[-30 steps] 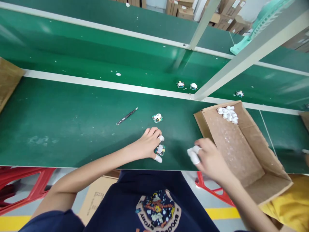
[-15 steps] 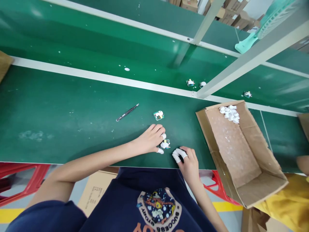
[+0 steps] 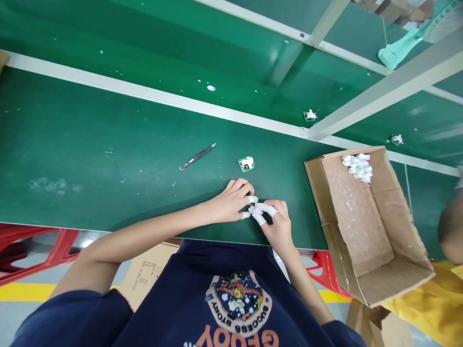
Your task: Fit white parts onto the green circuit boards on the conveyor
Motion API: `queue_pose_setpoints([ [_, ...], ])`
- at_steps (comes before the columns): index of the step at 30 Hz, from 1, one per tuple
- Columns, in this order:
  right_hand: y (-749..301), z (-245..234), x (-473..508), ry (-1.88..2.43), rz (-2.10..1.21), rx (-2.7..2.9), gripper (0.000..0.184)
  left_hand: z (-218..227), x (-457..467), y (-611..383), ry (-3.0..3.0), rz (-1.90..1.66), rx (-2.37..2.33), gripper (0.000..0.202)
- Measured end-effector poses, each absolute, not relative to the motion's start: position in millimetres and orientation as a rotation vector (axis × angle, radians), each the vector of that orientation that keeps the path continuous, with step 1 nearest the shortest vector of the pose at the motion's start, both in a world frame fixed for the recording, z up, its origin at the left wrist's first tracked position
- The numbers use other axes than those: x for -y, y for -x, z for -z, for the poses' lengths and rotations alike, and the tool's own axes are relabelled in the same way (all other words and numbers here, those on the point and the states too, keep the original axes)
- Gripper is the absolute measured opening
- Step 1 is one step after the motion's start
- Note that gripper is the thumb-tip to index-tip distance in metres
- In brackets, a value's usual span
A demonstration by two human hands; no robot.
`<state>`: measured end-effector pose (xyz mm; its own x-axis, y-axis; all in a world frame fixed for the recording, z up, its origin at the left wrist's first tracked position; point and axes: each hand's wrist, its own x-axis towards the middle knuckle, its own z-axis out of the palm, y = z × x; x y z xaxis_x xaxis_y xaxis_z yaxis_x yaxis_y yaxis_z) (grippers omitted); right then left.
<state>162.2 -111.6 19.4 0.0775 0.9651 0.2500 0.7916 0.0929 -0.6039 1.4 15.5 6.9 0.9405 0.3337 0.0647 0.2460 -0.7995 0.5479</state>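
Green tabletop point(image 3: 108, 159): small board point(image 3: 251, 209) pinched between left hand point(image 3: 228, 203) and right hand point(image 3: 279, 224), long axis hidden; second board point(image 3: 246, 164) lies just ahead.

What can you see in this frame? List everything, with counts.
Workbench: one, green, across the view.
Tweezers: one pair, dark, on the bench.
Small circuit boards: three, green with white parts, one nearby, two farther off.
Partly hidden board: one, between the hands.
Cardboard box: one, brown, at right.
Finger cots: many, white, in the box.
Stool frames: two, red, below the bench edge.
Co-worker's head: one, dark, right edge.
Shirt: one, navy, printed, worn.
Left hand, right hand: one each; fingers white-capped, meeting at the board.
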Motion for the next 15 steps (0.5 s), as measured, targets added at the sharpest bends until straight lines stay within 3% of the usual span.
queue_pose_setpoints([
  [6, -168, -22, 110, 1.822, -0.454, 1.812, 0.016, -4, -13, 0, -2.489, -0.254, -0.437, 0.027],
  [11, -171, -20, 96, 1.926, -0.654, 1.743, 0.028, -3, -14, 1, -2.483, -0.248, -0.423, 0.015],
  [15, -170, -21, 84, 2.015, -0.719, 1.797, 0.023, -3, -14, 2, -2.497, -0.267, -0.419, 0.021],
])
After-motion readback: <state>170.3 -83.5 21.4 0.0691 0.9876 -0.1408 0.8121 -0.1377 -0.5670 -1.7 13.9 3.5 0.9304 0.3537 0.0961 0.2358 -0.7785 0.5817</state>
